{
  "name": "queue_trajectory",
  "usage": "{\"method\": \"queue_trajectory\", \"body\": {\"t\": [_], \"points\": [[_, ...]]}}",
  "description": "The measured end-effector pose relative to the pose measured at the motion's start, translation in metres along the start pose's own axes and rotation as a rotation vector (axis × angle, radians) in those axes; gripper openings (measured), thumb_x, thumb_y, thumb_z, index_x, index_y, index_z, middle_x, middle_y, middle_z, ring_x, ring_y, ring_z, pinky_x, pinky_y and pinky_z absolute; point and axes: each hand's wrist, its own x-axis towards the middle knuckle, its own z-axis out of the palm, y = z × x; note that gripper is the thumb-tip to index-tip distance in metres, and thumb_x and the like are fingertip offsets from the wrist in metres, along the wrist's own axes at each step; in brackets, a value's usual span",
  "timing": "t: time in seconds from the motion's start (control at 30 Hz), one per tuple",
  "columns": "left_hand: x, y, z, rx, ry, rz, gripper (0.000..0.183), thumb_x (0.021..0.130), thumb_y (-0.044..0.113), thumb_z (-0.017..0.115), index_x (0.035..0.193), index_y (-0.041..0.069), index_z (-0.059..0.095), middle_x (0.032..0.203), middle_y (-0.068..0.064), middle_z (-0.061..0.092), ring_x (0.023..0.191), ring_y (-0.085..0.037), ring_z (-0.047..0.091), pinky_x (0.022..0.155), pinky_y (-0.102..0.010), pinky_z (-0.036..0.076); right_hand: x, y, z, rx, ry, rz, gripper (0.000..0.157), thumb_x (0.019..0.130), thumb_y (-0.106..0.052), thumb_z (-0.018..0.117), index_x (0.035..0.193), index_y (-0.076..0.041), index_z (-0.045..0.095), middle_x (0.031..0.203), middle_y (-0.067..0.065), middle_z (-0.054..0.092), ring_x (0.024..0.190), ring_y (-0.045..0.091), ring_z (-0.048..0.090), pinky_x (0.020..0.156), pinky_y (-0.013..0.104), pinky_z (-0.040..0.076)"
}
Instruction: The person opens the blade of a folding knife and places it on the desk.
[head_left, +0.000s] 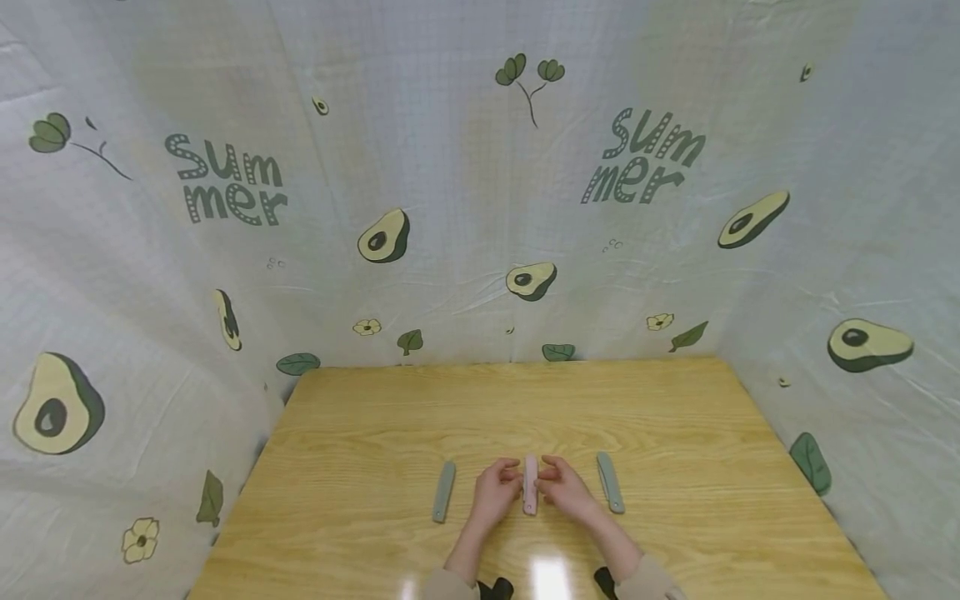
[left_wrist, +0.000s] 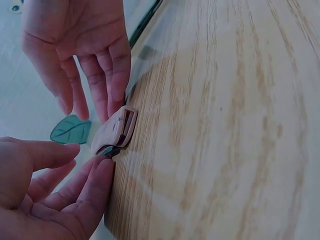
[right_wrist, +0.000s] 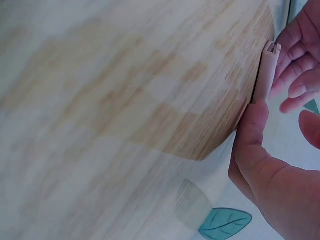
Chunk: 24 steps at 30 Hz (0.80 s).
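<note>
The head camera looks from above, forward and down, across the counter (head_left: 360, 417) to the printed cloth (head_left: 450, 167). Each wrist camera looks from very near and sees the counter tilted. All three views share the pink object (head_left: 530, 485), left hand (head_left: 495, 490) and right hand (head_left: 564, 490).

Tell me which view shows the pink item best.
The head view: the pink item shows along nearly its whole length, though small. The left wrist view shows a slotted end closer, the body foreshortened; the right wrist view shows one foreshortened side and an end.
</note>
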Motion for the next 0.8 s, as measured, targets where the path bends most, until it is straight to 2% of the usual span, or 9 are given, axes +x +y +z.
{"method": "queue_trajectory", "body": {"t": [0.3, 0.6, 0.8], "points": [[0.0029, -0.0032, 0.0015, 0.014, 0.04, -0.012, 0.025, 0.082, -0.005, 0.066, 0.107, -0.008, 0.066, 0.085, -0.014, 0.07, 0.076, -0.02, 0.066, 0.063, -0.025, 0.059, 0.0021, 0.0002, 0.002, 0.004, 0.013, -0.006, 0.054, 0.089, 0.0, 0.061, 0.135, 0.017, 0.039, 0.109, 0.029, 0.06, 0.092, 0.031, 0.063, 0.073, 0.038, 0.058], [0.0024, -0.0035, 0.0021, -0.136, 0.028, -0.065, 0.03, 0.078, -0.011, 0.062, 0.108, -0.014, 0.063, 0.082, -0.014, 0.065, 0.074, -0.019, 0.065, 0.067, -0.031, 0.062, 0.0011, 0.0002, 0.0026, 0.04, 0.002, -0.007, 0.05, 0.09, 0.0, 0.061, 0.134, 0.015, 0.042, 0.109, 0.026, 0.06, 0.096, 0.031, 0.063, 0.078, 0.039, 0.059], [0.0018, -0.0028, 0.0018, -0.22, 0.009, -0.114, 0.031, 0.081, -0.01, 0.063, 0.111, -0.018, 0.061, 0.085, -0.015, 0.064, 0.073, -0.016, 0.065, 0.069, -0.032, 0.062, 0.0007, -0.001, 0.002, 0.056, -0.009, -0.031, 0.048, 0.088, 0.001, 0.061, 0.13, 0.017, 0.044, 0.105, 0.025, 0.061, 0.092, 0.028, 0.063, 0.077, 0.038, 0.059]]}}
